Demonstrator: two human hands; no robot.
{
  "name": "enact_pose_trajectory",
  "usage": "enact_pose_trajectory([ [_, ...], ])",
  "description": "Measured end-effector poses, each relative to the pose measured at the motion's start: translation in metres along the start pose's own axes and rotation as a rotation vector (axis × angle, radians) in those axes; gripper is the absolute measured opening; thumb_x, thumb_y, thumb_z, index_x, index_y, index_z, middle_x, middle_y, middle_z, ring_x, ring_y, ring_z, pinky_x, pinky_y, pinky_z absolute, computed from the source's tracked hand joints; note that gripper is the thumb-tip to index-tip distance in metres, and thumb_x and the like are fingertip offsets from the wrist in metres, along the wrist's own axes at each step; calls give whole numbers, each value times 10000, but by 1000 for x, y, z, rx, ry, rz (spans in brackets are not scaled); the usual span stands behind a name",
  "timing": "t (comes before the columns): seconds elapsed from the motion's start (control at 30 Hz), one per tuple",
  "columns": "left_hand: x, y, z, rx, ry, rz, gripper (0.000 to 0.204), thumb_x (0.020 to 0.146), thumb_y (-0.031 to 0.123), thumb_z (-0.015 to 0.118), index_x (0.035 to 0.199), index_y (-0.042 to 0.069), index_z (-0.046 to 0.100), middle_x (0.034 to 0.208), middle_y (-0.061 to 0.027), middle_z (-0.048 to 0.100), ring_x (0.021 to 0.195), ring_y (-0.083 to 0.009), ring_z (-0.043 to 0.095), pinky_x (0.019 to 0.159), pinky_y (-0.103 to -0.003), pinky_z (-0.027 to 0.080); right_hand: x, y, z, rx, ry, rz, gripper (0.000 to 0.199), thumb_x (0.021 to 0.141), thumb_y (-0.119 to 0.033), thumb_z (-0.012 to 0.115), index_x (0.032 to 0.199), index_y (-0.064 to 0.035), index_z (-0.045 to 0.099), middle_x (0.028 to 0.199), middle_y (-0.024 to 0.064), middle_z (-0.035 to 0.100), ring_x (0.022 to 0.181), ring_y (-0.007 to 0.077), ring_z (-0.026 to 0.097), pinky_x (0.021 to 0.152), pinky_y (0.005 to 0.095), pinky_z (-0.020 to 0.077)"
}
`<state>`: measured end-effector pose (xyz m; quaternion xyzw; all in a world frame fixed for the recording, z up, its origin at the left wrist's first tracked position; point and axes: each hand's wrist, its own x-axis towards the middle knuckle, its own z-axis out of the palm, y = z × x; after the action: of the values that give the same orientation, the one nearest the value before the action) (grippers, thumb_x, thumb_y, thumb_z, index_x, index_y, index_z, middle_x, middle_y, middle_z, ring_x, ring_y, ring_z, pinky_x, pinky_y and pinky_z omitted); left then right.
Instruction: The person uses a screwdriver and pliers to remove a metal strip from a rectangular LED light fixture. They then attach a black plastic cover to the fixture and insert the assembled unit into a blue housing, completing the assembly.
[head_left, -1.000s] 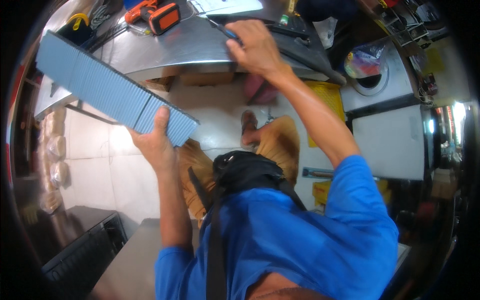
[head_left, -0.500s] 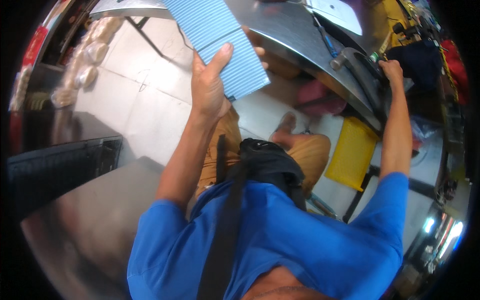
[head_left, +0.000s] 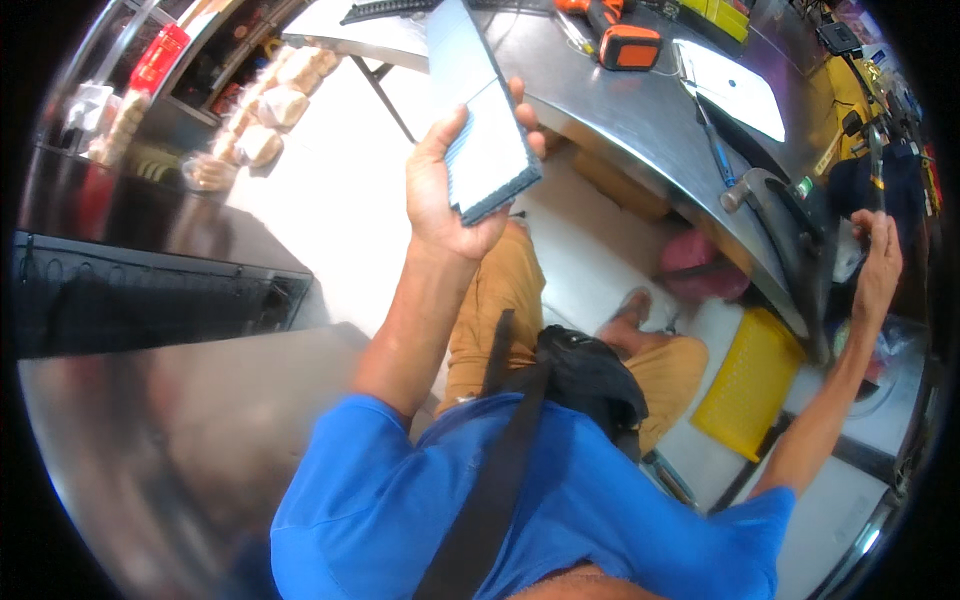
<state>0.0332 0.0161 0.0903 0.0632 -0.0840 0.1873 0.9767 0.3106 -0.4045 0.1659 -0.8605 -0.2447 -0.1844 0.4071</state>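
Observation:
My left hand (head_left: 450, 185) is closed round a long, flat, finely ridged slab (head_left: 490, 125), bluish-white with a dark, rough end. The thumb lies across its face and the fingertips show past its far edge. The slab is held up and tilted, between me and the metal table. Out at the right, my right hand (head_left: 877, 265) is pinched round the lower end of a slim tool (head_left: 877, 170) with a dark and yellow section. The tool points away from me; its exact kind is too small to make out. Beside that hand hangs dark cloth (head_left: 850, 190).
On the metal table (head_left: 600, 105) lie an orange and black power tool (head_left: 625, 45), a white sheet (head_left: 735, 90) and a blue-handled tool (head_left: 718, 150). A dark curved machine part (head_left: 790, 230) stands at its right edge. Below are a yellow perforated panel (head_left: 750, 385) and a pink object (head_left: 705, 265).
My left hand has turned the slab so that its dark end shows. The right hand has gone farther right, and the slim tool now shows in it. The whole view has shifted.

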Motion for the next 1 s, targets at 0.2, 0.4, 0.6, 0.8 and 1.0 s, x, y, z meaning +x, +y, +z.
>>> enact_pose_trajectory([
  [0.2,-14,-1,12,32,-60,-39,586,1031,167,457,1528,-52,235,1394,-279,497,1102,-347,618,885,-497,636,-74,-178,63,-156,-416,-711,260,759,-221,797,846,-27,647,1021,110,635,1147,362,565,965,465,440],
  [0.4,-19,-10,14,141,-110,7,583,1023,175,464,1514,-59,254,1383,-286,497,1054,-340,647,806,-481,679,-96,-216,65,-229,-484,-856,324,719,-254,804,712,-30,571,1117,137,613,1317,407,485,1043,588,363],
  [0.6,-21,-13,11,261,-200,-8,585,1016,184,468,1504,-65,264,1360,-285,517,1002,-326,688,729,-436,702,-102,-218,70,-256,-481,-887,337,719,-278,810,713,-37,575,1105,147,602,1336,414,473,1027,609,375],
  [0.8,-26,-20,19,427,-27,73,530,989,307,508,1367,-65,517,1138,-218,696,889,-299,765,689,-383,691,-99,-214,67,-218,-618,-815,324,753,-270,792,740,-23,582,1083,148,593,1295,420,489,1025,569,393],
  [1.0,-26,-20,10,626,-94,83,536,988,315,527,1367,-63,511,1235,-218,657,923,-291,759,706,-379,692,-106,-206,65,-174,-730,-685,291,843,-265,724,780,-12,593,1040,149,577,1241,415,504,1015,537,397],
])
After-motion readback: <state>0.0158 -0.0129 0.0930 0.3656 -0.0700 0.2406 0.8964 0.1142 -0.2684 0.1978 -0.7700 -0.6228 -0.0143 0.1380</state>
